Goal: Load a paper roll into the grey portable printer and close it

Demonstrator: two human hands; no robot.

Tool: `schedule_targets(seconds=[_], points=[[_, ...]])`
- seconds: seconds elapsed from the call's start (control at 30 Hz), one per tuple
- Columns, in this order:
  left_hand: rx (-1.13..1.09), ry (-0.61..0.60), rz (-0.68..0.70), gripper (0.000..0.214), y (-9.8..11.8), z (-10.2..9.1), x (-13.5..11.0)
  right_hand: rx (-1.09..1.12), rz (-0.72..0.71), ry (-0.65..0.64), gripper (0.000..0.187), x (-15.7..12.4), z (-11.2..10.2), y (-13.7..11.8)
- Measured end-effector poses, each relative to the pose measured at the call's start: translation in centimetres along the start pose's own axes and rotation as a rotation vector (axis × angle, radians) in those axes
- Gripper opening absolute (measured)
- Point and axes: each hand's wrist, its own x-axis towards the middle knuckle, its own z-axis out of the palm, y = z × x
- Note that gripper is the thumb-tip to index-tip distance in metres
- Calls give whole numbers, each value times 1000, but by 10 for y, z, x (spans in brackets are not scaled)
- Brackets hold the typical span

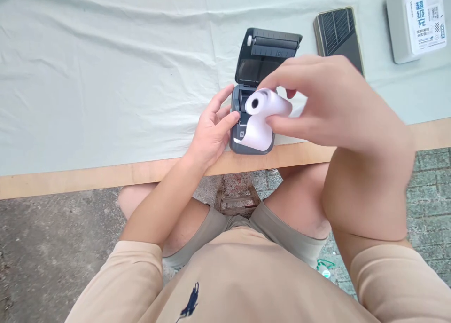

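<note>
A small dark receipt printer (249, 149) stands near the front edge of the table with its lid (254, 69) tilted up at the back. My left hand (215, 128) grips the printer's left side, thumb at the rim of the paper bay and fingers along the outside. Over the bay, my right hand (310, 102) pinches a roll of white thermal paper (278, 104) between thumb and fingers. A loose tail of the paper curls down across the printer's front. The roll hides much of the bay, so I cannot tell whether it touches the inside.
Behind my right hand lies a dark phone-like flat case (338, 31) with a ribbed pattern. A white box (401, 27) with a printed label stands at the far right. Pale wrinkled cloth (105, 78) covers the table, whose bare wooden edge (155, 172) runs along the front.
</note>
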Motion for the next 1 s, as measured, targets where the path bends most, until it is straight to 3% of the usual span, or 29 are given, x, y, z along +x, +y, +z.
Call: schedule_targets(seconds=[0.1, 0.23, 0.47, 0.53, 0.63, 0.7, 0.77, 0.8, 0.87, 1.0], points=[[-10, 2, -15, 68, 0, -2, 1, 163, -22, 189, 30, -13, 10, 6], [-5, -18, -26, 68, 2, -2, 0, 217, 37, 333, 35, -36, 29, 26], [-39, -16, -33, 68, 2, -2, 0, 246, 205, 580, 30, -83, 53, 116], [-46, -19, -30, 63, 2, -2, 0, 241, 367, 748, 24, -95, 66, 141], [-45, -25, -22, 59, 3, -3, 0, 281, 477, 557, 35, -109, 84, 161], [-40, -33, -20, 59, 3, -4, 0, 303, 424, 545, 64, -111, 87, 159], [-33, -38, -15, 60, 4, -5, 1, 294, 318, 688, 87, -109, 82, 146], [-29, -41, -12, 60, 4, -5, 1, 263, 257, 762, 87, -106, 78, 136], [-19, -44, -12, 60, 4, -6, 2, 148, 150, 836, 64, -99, 68, 116], [-5, -31, -6, 65, 3, -5, 2, -116, 103, 527, 26, -87, 61, 86]])
